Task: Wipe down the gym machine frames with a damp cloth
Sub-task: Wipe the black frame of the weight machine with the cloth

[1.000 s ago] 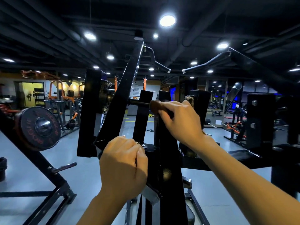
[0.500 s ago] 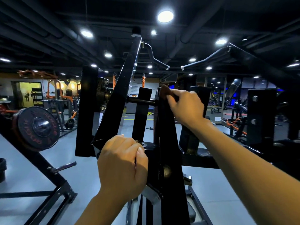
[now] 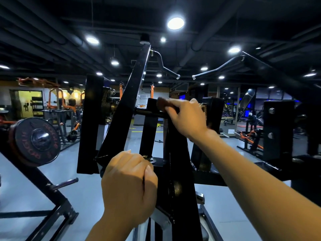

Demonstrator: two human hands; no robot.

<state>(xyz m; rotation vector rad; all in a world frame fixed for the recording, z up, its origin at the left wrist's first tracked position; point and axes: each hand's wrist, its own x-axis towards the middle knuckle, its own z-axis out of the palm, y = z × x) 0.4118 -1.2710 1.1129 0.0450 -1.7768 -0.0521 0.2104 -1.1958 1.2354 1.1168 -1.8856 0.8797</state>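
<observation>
While gripping the black machine frame (image 3: 180, 164), both hands up at chest height in the head view. Right hand (image 3: 186, 117) high on the frame's centre upright, fingers curled over a brown cloth (image 3: 162, 103) and pressing it against the top of that upright, right where a black crossbar (image 3: 149, 113) meets it. Only a small edge of cloth visible past the fingertips; rest hidden under the palm. Left hand (image 3: 128, 186) lower down, closed in a fist around the frame where the slanted arm (image 3: 128, 105) joins the horizontal beam, thumb tucked against the forefinger; exact part held hidden by the knuckles. Two curved handles (image 3: 166, 66) overhead, tips pointing toward each other. Off to the left, a weight plate (image 3: 35, 141) with red lettering on another machine's peg, well apart from both hands. Grey floor (image 3: 86, 193) below, ceiling lights (image 3: 175, 23) above, more gym machines blurred in the background.
</observation>
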